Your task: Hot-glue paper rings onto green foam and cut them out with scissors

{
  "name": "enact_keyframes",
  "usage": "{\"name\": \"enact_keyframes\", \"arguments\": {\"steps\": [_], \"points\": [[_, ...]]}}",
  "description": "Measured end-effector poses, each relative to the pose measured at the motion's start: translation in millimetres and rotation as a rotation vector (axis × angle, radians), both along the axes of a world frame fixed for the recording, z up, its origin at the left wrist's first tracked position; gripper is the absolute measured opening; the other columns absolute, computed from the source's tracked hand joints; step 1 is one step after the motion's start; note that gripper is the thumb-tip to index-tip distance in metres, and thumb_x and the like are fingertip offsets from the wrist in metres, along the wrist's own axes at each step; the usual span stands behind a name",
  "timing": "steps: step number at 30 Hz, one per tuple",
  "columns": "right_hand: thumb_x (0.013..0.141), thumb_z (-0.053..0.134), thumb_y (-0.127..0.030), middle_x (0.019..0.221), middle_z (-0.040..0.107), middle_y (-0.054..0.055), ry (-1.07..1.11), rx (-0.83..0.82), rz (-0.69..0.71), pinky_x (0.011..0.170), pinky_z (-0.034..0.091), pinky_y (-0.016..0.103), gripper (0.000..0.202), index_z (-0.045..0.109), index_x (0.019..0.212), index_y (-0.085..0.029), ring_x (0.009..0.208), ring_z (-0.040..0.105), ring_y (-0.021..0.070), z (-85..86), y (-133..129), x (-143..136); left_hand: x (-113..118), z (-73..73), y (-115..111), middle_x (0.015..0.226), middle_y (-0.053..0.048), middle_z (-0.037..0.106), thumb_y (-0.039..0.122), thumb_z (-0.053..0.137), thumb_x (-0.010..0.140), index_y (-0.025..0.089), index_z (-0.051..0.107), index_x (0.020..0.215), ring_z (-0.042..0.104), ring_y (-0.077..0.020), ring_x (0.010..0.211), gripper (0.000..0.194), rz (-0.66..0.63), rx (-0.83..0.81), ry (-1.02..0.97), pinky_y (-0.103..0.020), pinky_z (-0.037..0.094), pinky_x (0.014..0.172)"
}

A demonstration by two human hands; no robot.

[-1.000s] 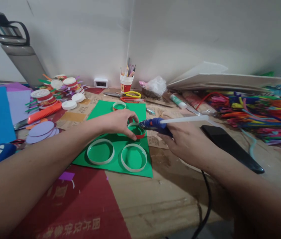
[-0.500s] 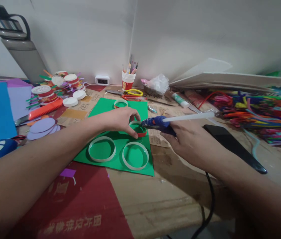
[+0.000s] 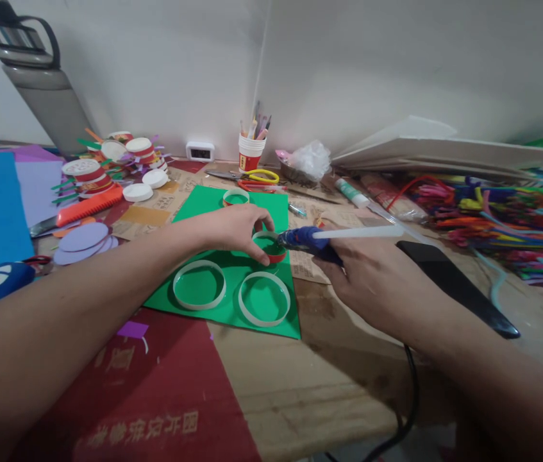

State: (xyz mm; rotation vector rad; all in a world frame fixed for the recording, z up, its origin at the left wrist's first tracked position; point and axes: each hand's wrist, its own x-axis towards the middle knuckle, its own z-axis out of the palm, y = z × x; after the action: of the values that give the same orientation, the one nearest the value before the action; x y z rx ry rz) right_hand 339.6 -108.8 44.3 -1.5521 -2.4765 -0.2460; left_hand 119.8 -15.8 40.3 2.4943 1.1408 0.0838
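Observation:
My right hand [image 3: 367, 276] is wrapped round a blue hot glue gun [image 3: 302, 237], with a white glue stick [image 3: 358, 231] poking out of its back. The gun's nozzle is at the inner edge of a red-sided paper ring [image 3: 277, 257]. My left hand [image 3: 242, 231] steadies that ring, thumb at its near side and fingers at its far side. Beneath lies a green sheet [image 3: 233, 326]. Two white rings, one at the left [image 3: 223, 296] and one at the right [image 3: 286, 313], lie on its near half. Another ring [image 3: 236, 203] stands near its far edge.
Scissors [image 3: 264, 177], a cup of pencils [image 3: 250, 154] and a small clock [image 3: 200, 151] stand behind the sheet. Left are an orange cutter [image 3: 89, 205], paper discs [image 3: 83, 237] and a tilted bottle [image 3: 43, 90]. Pipe cleaners [image 3: 506, 218] and a black object [image 3: 458, 282] lie right.
The view has shifted slightly, so everything sits a little to the right. Both hands keep their places at the red-sided ring, and the glue gun's tip stays at its edge.

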Motion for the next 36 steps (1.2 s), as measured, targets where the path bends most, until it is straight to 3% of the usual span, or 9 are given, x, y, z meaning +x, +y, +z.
{"name": "enact_keyframes", "arguments": {"steps": [5, 22, 28, 32, 36], "points": [[0.091, 0.046, -0.019, 0.074, 0.06, 0.006, -0.025, 0.038, 0.054, 0.059, 0.03, 0.031, 0.017, 0.059, 0.08, -0.018, 0.063, 0.048, 0.017, -0.6, -1, 0, 1, 2.1, -1, 0.105, -0.005, 0.064, 0.056, 0.078, 0.06, 0.02, 0.061, 0.118, 0.059, -0.0204, 0.092, 0.071, 0.024, -0.014, 0.015, -0.027, 0.041, 0.071], [0.091, 0.045, -0.019, 0.076, 0.062, 0.007, -0.031, 0.024, 0.033, 0.058, 0.032, 0.03, 0.019, 0.062, 0.085, -0.018, 0.063, 0.049, 0.0168, 3.3, 0, -5, 2, 3.8, -2, 0.107, -0.006, 0.065, 0.056, 0.079, 0.059, 0.02, 0.061, 0.116, 0.061, -0.0206, 0.089, 0.07, 0.031, -0.026, 0.025, -0.027, 0.042, 0.071], [0.089, 0.047, -0.018, 0.074, 0.062, 0.007, -0.072, 0.076, 0.108, 0.057, 0.03, 0.031, 0.018, 0.06, 0.077, -0.02, 0.066, 0.05, 0.0186, 6.2, -3, -3, 2, 4.1, -3, 0.11, -0.006, 0.065, 0.053, 0.08, 0.059, 0.02, 0.062, 0.118, 0.061, -0.0213, 0.092, 0.07, 0.037, -0.027, 0.034, -0.027, 0.043, 0.073], [0.09, 0.047, -0.02, 0.079, 0.063, 0.008, -0.073, 0.077, 0.067, 0.059, 0.03, 0.032, 0.016, 0.062, 0.085, -0.018, 0.068, 0.051, 0.0195, 8.7, -6, -2, 2, 4.0, -2, 0.112, -0.006, 0.065, 0.053, 0.08, 0.059, 0.02, 0.061, 0.12, 0.061, -0.0219, 0.093, 0.072, 0.033, -0.03, 0.025, -0.028, 0.043, 0.074], [0.089, 0.047, -0.018, 0.075, 0.062, 0.008, -0.091, 0.086, 0.1, 0.058, 0.028, 0.032, 0.018, 0.062, 0.079, -0.019, 0.066, 0.051, 0.0186, 10.0, -5, -3, 3, 2.9, -1, 0.111, -0.006, 0.065, 0.054, 0.08, 0.058, 0.02, 0.061, 0.119, 0.061, -0.022, 0.093, 0.072, 0.039, -0.018, 0.031, -0.028, 0.043, 0.073]]}}
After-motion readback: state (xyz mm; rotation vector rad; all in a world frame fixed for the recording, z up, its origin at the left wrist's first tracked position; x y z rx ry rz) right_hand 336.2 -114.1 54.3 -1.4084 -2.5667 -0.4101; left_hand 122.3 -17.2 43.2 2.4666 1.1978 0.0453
